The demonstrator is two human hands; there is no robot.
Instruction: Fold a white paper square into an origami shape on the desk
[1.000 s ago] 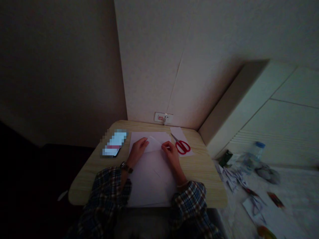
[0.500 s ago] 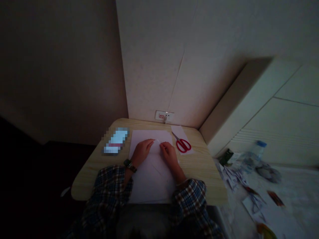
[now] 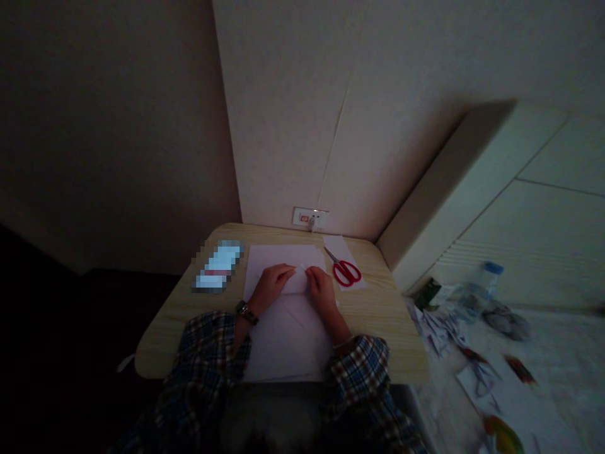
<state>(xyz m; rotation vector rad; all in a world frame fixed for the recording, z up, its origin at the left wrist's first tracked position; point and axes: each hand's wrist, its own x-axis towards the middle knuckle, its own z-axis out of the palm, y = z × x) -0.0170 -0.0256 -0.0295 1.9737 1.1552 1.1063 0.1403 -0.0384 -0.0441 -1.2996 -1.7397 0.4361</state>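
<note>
Both of my hands are closed on a small piece of white paper, just above the white sheets on the small wooden table. My left hand pinches its left upper edge, with a dark watch on the wrist. From the other side my right hand pinches the right upper edge. The paper's exact folds are hard to make out in the dim light. To the right of my right hand, red-handled scissors lie on a strip of white paper.
A lit phone, blurred over, lies at the table's left. A wall socket with a plug sits behind the table. On the lower surface at right are a bottle with a blue cap and paper scraps.
My fingers have shifted slightly on the small paper, and more of it shows between my hands. The view has tilted a little; the scissors and phone have stayed in place.
</note>
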